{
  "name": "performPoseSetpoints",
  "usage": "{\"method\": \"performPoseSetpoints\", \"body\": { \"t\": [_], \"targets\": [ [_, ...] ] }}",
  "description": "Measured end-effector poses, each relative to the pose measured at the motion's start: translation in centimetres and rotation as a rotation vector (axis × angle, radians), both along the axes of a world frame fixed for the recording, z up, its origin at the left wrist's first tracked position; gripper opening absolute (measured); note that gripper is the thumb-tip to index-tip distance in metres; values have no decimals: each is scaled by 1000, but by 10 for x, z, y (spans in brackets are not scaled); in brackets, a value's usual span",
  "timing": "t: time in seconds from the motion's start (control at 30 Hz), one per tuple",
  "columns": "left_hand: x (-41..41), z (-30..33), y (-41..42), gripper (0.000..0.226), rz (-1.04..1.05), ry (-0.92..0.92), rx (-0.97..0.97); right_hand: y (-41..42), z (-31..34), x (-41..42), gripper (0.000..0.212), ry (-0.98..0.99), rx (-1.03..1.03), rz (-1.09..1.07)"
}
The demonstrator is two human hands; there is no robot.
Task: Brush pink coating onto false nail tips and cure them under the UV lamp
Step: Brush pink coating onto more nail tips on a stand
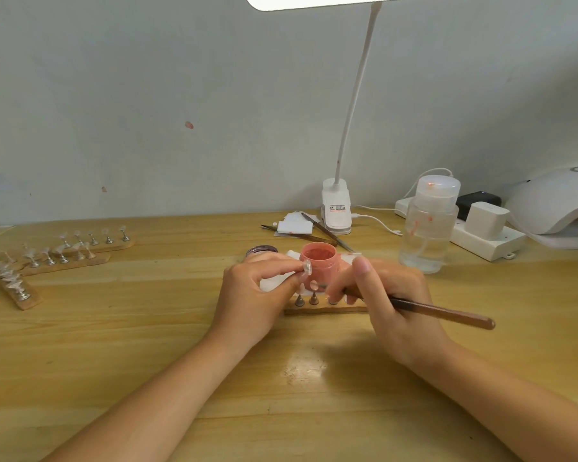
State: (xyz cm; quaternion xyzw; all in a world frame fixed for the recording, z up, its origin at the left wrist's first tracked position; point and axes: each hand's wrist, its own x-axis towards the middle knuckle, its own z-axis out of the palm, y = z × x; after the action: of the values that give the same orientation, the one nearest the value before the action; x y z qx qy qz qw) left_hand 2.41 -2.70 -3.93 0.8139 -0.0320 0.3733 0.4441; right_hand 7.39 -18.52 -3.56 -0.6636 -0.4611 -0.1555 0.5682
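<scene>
Left hand pinching one clear nail tip before the one open pink jar. Right hand gripping one brush over one wooden stand. Three more stands far left.

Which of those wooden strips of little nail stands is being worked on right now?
The wooden strip directly beneath both hands, before the pink jar. The other strips sit untouched at far left.

Two bare forearms enter from the lower left and lower right of the frame, with no sleeve showing on either up to the picture's edge. The left hand and the right hand wear no glove, ring, watch or bracelet. The visible thumbnail on the right hand is short and unpainted.
</scene>
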Motion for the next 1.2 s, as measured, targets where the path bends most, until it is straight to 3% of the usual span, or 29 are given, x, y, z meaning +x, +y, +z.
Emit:
{"method": "performPoseSetpoints", "body": {
  "t": [0.17, 0.6, 0.8, 0.93, 1.03, 1.2],
  "targets": [
    [0, -1, 1, 26, -1, -11, 26, 1, 1, 1, 46, -77, 16, -51],
    [0, -1, 1, 16, -24, -23, 62, 2, 0, -1, 46, 49, 46, -25],
    [-1, 0, 0, 25, -30, -68, 87, 2, -1, -1, 49, 136, 37, -19],
    [0, -1, 0, 30, -11, -58, 86, 3, 1, -1, 43, 72, 60, -32],
    [-1, 0, 0, 24, -16, -44, 90, 3, 0, -2, 47, 145, 45, -9],
    [-3, 1, 0, 16, -18, 4, 82, 3, 1, 1, 48, 39, 8, -43]
  ]
}}
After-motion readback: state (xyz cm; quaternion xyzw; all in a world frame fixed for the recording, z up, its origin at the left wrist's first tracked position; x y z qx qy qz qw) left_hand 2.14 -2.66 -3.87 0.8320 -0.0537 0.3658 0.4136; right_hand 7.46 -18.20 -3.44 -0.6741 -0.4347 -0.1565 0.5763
